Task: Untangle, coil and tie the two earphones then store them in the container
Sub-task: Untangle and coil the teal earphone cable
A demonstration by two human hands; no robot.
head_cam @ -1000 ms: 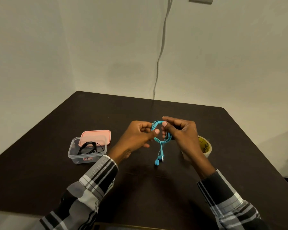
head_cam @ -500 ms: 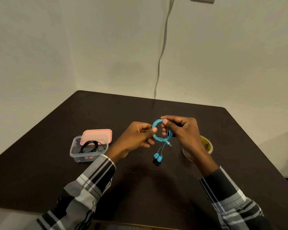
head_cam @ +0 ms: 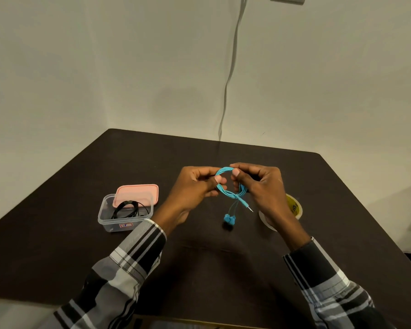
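Above the middle of the dark tabletop [head_cam: 223, 269], both hands hold a coiled blue earphone [head_cam: 230, 192] in the air. The left hand [head_cam: 195, 188] has its fingers curled, and its grip pinches the left side of the coil between thumb and fingertips. The right hand [head_cam: 263, 186] is curled too; its grip pinches the top and right side of the coil, thumb tip pressed near the top of the loop. The two hands sit close together, thumbs almost touching across the ring of cord.

Below the coil, the two blue earbuds [head_cam: 230, 219] hang on short lengths of cord, side by side, just over the tabletop. The metal plug [head_cam: 248, 208] sticks out from the bottom of the coil, slanting down to the right.

Left of the blue earphone, well apart from it, a clear plastic container [head_cam: 119, 222] stands on the tabletop. Inside it lies a black earphone [head_cam: 128, 208], coiled. A pink lid [head_cam: 137, 193] leans on the far rim of the container, tilted.

Right of the blue earphone, partly hidden behind the right wrist, a roll of tape [head_cam: 293, 207] lies on the tabletop.

Both forearms wear plaid sleeves [head_cam: 133, 257] in black, grey and white. Beyond the blue earphone, a grey cable [head_cam: 230, 67] runs down the pale wall to the far edge of the tabletop.
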